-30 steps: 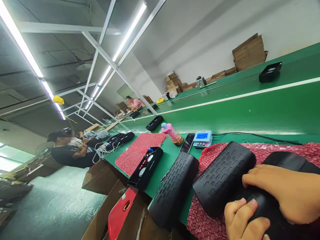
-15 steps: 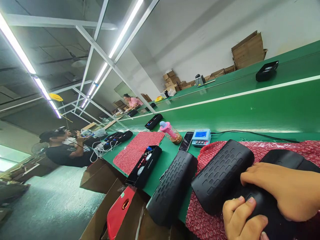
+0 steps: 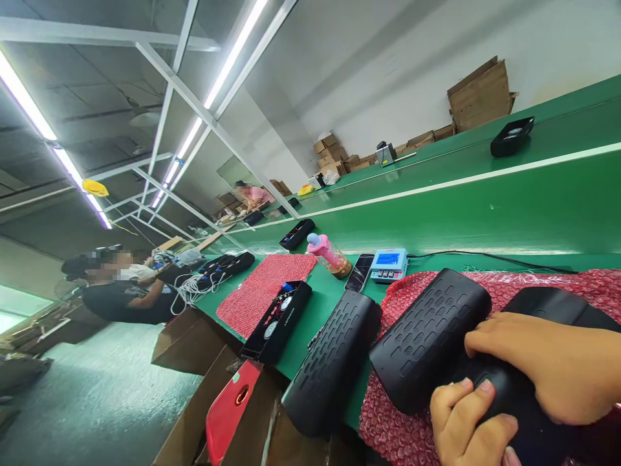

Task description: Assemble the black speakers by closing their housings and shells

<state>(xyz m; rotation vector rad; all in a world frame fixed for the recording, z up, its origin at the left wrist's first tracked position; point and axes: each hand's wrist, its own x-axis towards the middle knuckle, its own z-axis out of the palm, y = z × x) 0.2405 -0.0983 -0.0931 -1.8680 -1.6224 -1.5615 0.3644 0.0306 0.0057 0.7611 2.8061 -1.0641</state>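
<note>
A smooth black speaker case (image 3: pixel 509 395) lies at the lower right, partly hidden by both of my hands. My left hand (image 3: pixel 468 417) comes up from the bottom edge with its fingers bent over the near side of the case. Reaching in from the right, my right hand (image 3: pixel 533 356) grips the top of the same case with curled fingers. Just left of them is a black speaker shell (image 3: pixel 431 340) with a pattern of raised slots. Behind my right hand rests another black shell (image 3: pixel 548 301). Red bubble wrap (image 3: pixel 383 408) spreads beneath these pieces.
Another patterned shell (image 3: pixel 334 362) leans at the green bench's edge, near an open speaker box (image 3: pixel 276 323) with wiring. Behind stand a blue meter (image 3: pixel 389 265), a phone (image 3: pixel 359 273) and a pink-lidded bottle (image 3: pixel 328 255). Cardboard boxes (image 3: pixel 182 343) line the front. A co-worker (image 3: pixel 129 301) sits at left.
The view has shifted slightly, so the surroundings sit a little further left. Both hands keep their places on the case. The co-worker at left has leaned slightly.
</note>
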